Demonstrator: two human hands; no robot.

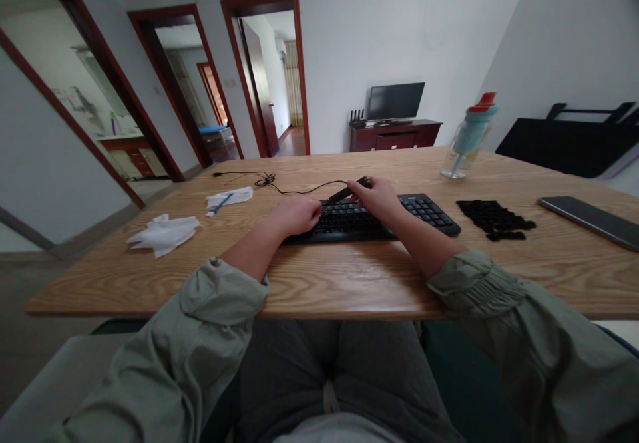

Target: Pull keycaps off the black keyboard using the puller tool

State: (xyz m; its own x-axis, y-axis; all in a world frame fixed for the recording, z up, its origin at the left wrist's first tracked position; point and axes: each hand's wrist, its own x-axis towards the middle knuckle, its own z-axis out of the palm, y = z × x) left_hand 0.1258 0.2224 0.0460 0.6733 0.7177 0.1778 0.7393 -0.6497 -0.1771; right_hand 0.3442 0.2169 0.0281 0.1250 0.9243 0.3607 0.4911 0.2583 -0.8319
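Head view: keyboard [354, 222] lies crosswise, 9 to 3

Taking its middle as the dial's centre and 12 as straight ahead, the keyboard's long axis runs 9 to 3 o'clock on the table [344, 277]. Above it, a black stick [339, 194] slants from about 8 to 2; the right hand [378, 195] pinches its 2 o'clock end, making that hand the nearer. At 9, the left hand [298, 214] rests on the keyboard's end, fingers curled; whether it grips anything, I cannot tell. A cable [309, 191] trails toward 10. Farther out, loose dark pieces [492, 215] lie near 3, a phone [592, 218] beyond them; a bottle [469, 138] stands between 1 and 2. Two crumpled tissues [164, 231] lie around 9, the farther one under a slim blue item [219, 203].
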